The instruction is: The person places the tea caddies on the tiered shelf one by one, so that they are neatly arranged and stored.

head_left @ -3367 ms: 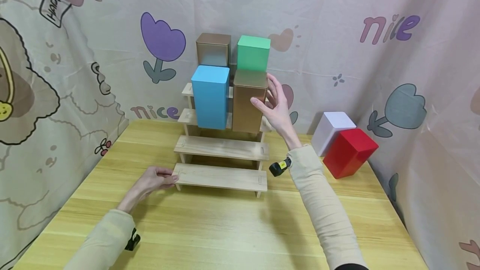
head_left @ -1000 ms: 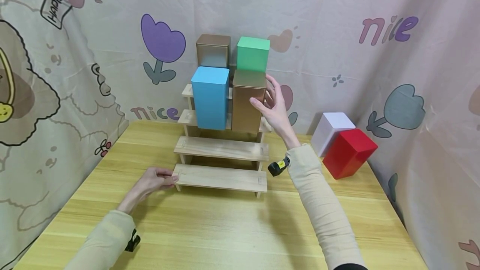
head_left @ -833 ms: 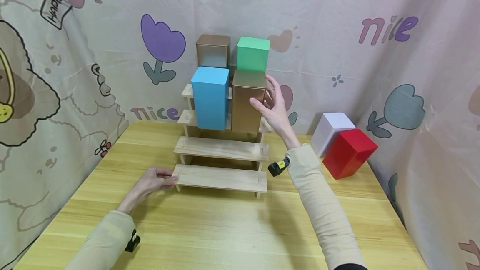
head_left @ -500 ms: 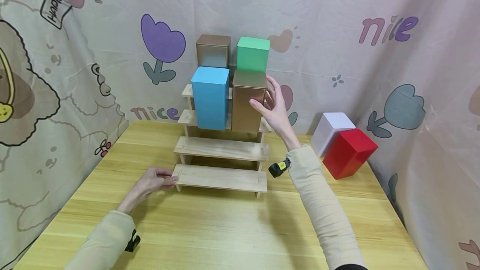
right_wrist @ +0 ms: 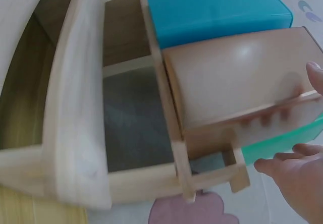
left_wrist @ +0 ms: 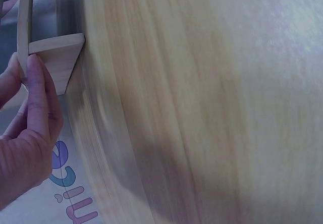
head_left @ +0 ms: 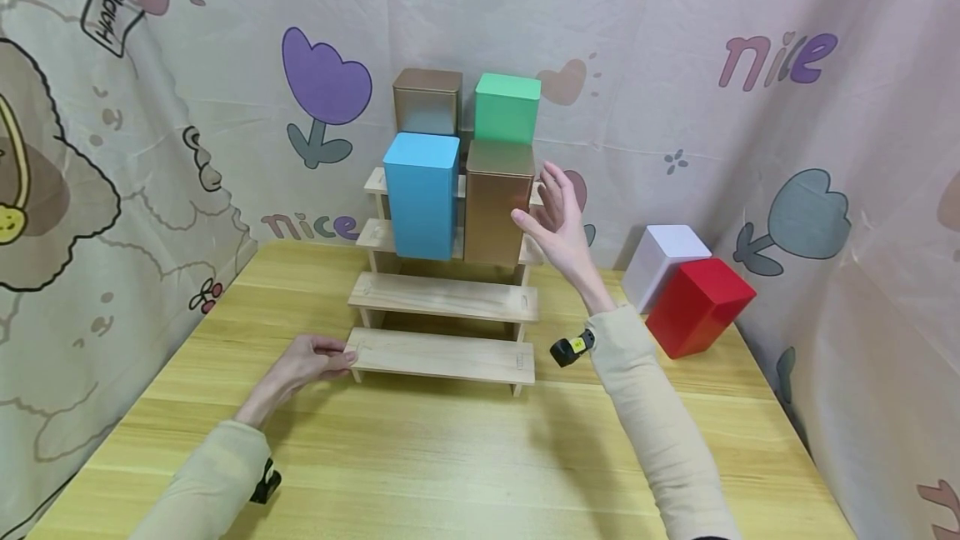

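Note:
A stepped wooden rack (head_left: pixel 442 294) stands on the table. My left hand (head_left: pixel 311 359) pinches the left end of its lowest shelf between thumb and fingers, as the left wrist view also shows (left_wrist: pixel 33 103). On the third step up, a brown box (head_left: pixel 498 207) stands upright beside a blue box (head_left: pixel 422 194). My right hand (head_left: pixel 558 219) hovers just right of the brown box, thumb and fingers spread apart and holding nothing. In the right wrist view a gap shows between the fingers (right_wrist: pixel 282 163) and the brown box.
Behind, on the top step, stand another brown box (head_left: pixel 427 102) and a green box (head_left: pixel 507 107). A white box (head_left: pixel 660 261) and a red box (head_left: pixel 701 307) stand on the table (head_left: pixel 420 465) at the right. A printed cloth (head_left: pixel 637 90) hangs behind and at the sides.
My right hand has let go of the brown box and drawn back slightly to the right and down. The brown box stays on its step. My left hand has not moved.

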Available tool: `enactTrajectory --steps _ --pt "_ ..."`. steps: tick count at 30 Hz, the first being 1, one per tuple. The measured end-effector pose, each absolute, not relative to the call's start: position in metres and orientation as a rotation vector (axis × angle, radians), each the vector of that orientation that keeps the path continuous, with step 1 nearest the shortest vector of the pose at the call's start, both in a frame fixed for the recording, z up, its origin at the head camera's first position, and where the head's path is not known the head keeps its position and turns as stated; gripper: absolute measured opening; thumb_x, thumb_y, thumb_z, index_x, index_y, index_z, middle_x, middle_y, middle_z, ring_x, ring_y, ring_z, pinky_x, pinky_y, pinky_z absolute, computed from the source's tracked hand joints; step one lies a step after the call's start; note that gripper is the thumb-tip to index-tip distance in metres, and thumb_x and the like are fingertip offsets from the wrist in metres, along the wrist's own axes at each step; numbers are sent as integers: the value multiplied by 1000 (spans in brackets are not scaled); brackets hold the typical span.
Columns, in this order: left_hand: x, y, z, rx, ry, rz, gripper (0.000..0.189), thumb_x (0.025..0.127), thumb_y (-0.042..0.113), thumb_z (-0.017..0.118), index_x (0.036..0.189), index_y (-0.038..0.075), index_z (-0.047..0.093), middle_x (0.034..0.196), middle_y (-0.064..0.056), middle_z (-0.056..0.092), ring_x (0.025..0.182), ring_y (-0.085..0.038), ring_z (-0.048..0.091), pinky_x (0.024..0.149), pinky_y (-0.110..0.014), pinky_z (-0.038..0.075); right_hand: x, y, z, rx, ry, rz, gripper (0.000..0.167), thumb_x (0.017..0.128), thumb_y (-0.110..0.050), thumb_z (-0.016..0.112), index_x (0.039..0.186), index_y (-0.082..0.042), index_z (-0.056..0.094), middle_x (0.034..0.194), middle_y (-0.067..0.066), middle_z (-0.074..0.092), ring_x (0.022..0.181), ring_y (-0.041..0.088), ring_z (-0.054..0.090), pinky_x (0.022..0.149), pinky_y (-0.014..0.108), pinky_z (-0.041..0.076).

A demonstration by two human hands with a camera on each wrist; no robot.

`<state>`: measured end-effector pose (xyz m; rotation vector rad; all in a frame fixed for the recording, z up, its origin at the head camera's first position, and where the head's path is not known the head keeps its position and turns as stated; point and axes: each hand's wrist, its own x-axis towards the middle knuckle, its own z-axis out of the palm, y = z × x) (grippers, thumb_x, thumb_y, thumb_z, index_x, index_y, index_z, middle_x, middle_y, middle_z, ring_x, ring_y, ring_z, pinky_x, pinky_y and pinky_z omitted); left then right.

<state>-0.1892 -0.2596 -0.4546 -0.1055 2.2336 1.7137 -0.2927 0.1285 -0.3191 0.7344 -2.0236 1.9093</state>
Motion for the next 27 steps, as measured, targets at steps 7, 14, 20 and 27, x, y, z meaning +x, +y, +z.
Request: enactTrajectory --steps 7,14,20,27 --pt "-189 -260 -456 -113 2235 1730 46 95 2 67 128 -25 49 92 -6 69 82 -11 71 83 -27 66 -280 151 -335 712 -2041 1857 77 93 3 67 157 -10 26 167 10 24 158 29 18 133 48 17" --pt "-188 -260 -456 -96 2242 1712 48 95 4 66 129 -24 47 97 -8 69 83 -11 71 85 -28 65 -262 190 -352 563 -2114 1708 74 92 3 68 155 -8 32 165 9 29 154 30 25 133 48 19" --pt "-188 -260 -455 -99 2241 1711 49 95 4 66 130 -25 46 98 -9 69 84 -12 71 85 -27 65 -252 228 -363 435 -2193 1584 74 91 -1 71 155 -9 34 164 9 31 154 30 26 132 50 21" --pt "-190 -260 -456 -99 2237 1716 48 95 3 66 130 -25 47 97 -9 68 84 -12 71 85 -28 65 -243 267 -373 325 -2275 1300 76 90 -8 74 155 -17 37 162 7 34 147 32 35 122 61 36"
